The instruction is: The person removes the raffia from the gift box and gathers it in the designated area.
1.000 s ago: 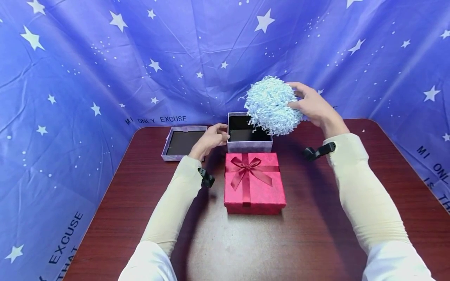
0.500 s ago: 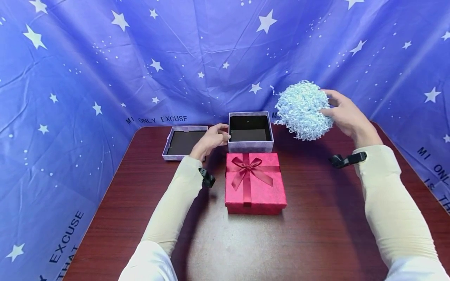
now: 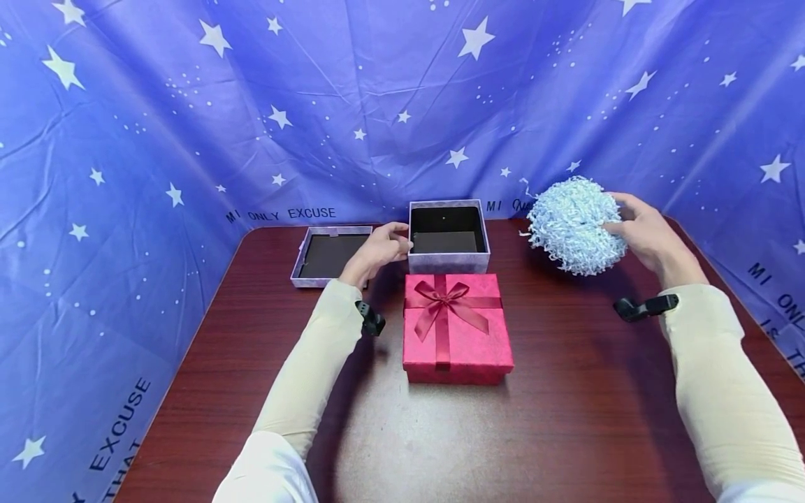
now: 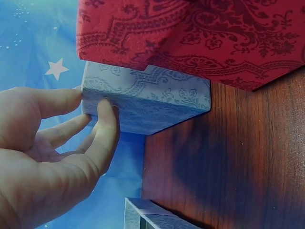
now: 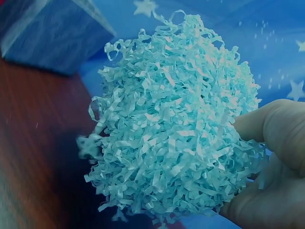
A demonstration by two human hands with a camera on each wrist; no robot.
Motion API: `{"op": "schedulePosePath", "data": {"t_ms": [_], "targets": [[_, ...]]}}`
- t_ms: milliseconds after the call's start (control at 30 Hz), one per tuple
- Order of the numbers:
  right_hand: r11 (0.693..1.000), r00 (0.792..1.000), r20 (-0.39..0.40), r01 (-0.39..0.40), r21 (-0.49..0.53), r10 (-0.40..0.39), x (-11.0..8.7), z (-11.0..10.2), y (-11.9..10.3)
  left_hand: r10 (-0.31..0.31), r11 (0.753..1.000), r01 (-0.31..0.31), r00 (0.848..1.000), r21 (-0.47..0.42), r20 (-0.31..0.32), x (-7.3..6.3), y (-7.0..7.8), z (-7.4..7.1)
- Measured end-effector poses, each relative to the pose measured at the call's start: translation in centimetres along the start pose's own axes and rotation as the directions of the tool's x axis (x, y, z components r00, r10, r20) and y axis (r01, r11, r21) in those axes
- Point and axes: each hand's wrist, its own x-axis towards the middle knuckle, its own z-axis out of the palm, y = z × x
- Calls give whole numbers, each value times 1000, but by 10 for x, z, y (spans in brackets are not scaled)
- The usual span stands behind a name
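In the head view my right hand (image 3: 648, 234) grips a fluffy ball of light blue shredded paper (image 3: 575, 225), held over the table's back right part. The right wrist view shows the thumb and fingers at one side of the shredded paper (image 5: 171, 138), with loose strands hanging off it. My left hand (image 3: 377, 251) touches the left side of a grey-lilac gift box (image 3: 448, 263) with a black inside and no lid on. Seen from the left wrist, the fingertips (image 4: 106, 106) rest against the patterned box wall (image 4: 152, 102).
A red gift box (image 3: 458, 328) with a ribbon bow stands right in front of the grey-lilac one. A matching shallow lid (image 3: 330, 255) lies inside up at the left, behind my left wrist. A blue star-printed curtain (image 3: 377, 91) hangs behind the wooden table (image 3: 264, 335).
My right hand has carried the shredded paper from over the grey-lilac box to the right, then lower toward the table. The left hand has stayed at the box.
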Motion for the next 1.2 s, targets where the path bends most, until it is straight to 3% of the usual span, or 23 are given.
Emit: {"op": "schedulePosePath", "data": {"t_ms": [267,467,633,767,1067,1200], "targets": [[986,998,-63,-32,-161,22,0,-4,26,-4,1000,4,1000,-17,4,1,1,0],[966,995,-91,-64,-249,42,-1,-1,33,-4,1000,4,1000,-24,17,0,1,0],[932,991,-111,-105,-346,70,-3,4,37,-7,1000,7,1000,-24,13,1,0,0],[922,990,-113,-119,-369,83,-5,6,40,-6,1000,7,1000,-15,9,1,0,1],[902,992,-98,-115,-416,81,-10,-6,25,3,1000,-3,1000,8,7,-2,1,2],[906,989,-133,-110,-408,60,-13,-10,10,17,995,-15,1000,95,-16,-4,2,4]]}}
